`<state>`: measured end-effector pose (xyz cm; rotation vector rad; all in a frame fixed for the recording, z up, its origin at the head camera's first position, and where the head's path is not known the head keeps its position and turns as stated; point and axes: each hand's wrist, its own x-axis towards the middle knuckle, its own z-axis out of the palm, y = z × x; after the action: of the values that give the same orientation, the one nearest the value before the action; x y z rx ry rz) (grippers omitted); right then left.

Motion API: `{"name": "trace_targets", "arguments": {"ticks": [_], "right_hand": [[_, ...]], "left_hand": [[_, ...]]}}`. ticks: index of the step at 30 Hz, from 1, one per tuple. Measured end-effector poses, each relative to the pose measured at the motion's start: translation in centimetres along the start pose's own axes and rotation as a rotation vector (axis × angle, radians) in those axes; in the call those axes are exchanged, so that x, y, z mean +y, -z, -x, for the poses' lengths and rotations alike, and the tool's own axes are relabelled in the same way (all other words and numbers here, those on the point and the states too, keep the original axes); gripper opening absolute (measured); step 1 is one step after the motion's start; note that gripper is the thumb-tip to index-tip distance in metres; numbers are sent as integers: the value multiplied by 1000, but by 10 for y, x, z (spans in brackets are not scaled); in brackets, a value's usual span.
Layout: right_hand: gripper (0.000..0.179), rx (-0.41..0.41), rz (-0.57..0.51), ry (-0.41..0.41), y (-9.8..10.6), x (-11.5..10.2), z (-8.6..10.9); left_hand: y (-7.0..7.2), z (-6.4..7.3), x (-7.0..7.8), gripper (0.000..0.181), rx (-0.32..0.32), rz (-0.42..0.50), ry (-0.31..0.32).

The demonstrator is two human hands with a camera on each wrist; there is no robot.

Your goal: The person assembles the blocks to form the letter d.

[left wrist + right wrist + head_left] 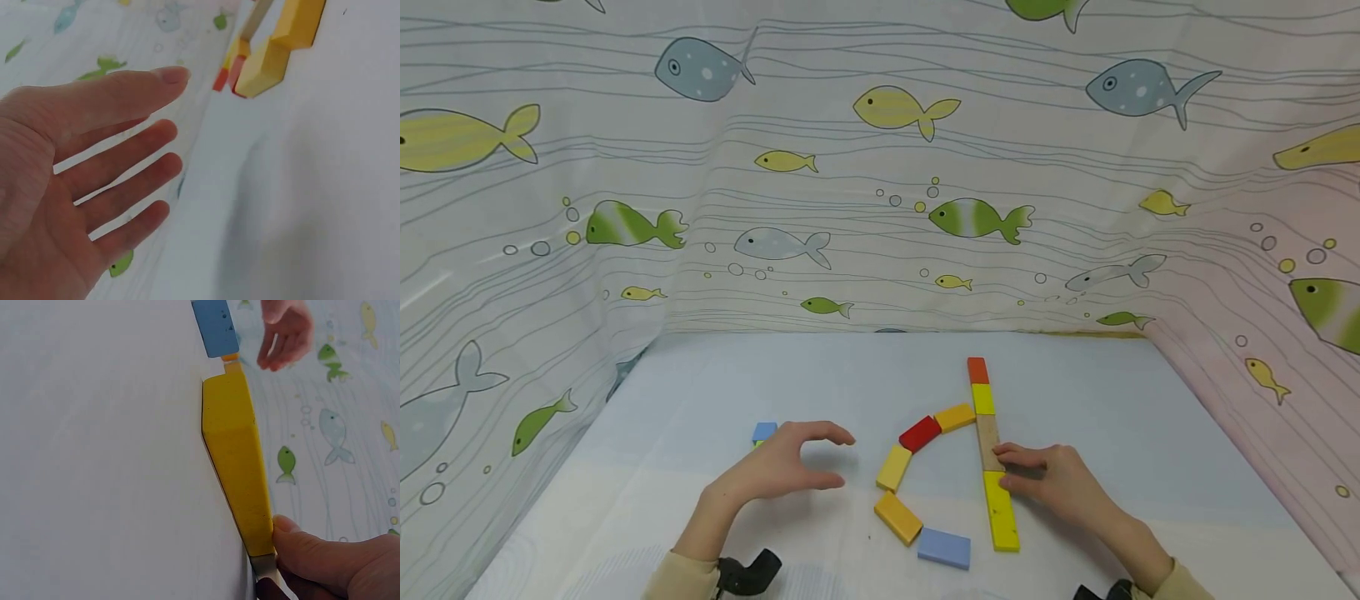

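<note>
My right hand (1056,483) touches a straight row of blocks at its right side. Its index fingertip rests at the plain wooden block (987,429), and its thumb lies at the long yellow block (1001,517). Beyond these in the row are a short yellow block (982,399) and an orange-red block (977,370). My left hand (775,467) hovers left of the blocks, thumb and fingers spread apart, holding nothing. Between the hands curves a line of an orange block (955,417), red block (920,434), pale yellow block (893,468), second orange block (898,517) and blue block (944,548).
A small blue block (765,431) with a bit of green below it sits behind my left hand, partly hidden. The blocks lie on a white tabletop (820,367). A fish-patterned curtain (850,192) hangs around the back and sides.
</note>
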<state>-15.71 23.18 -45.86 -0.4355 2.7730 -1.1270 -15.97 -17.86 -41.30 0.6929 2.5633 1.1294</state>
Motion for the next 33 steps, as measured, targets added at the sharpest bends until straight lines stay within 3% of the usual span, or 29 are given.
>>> {"name": "trace_targets", "arguments": {"ticks": [10, 14, 19, 23, 33], "right_hand": [[38, 4, -1, 6, -1, 1, -1], [38, 6, 3, 12, -1, 2, -1], [38, 8, -1, 18, -1, 4, -1], [39, 3, 2, 27, -1, 5, -1], [39, 2, 0, 16, -1, 4, 0]], "left_hand": [[33, 13, -42, 49, 158, 80, 20], [42, 21, -55, 47, 235, 46, 45], [47, 27, -65, 38, 323, -16, 119], [50, 31, -72, 33, 333, -35, 151], [56, 39, -85, 35, 301, -15, 114]]}}
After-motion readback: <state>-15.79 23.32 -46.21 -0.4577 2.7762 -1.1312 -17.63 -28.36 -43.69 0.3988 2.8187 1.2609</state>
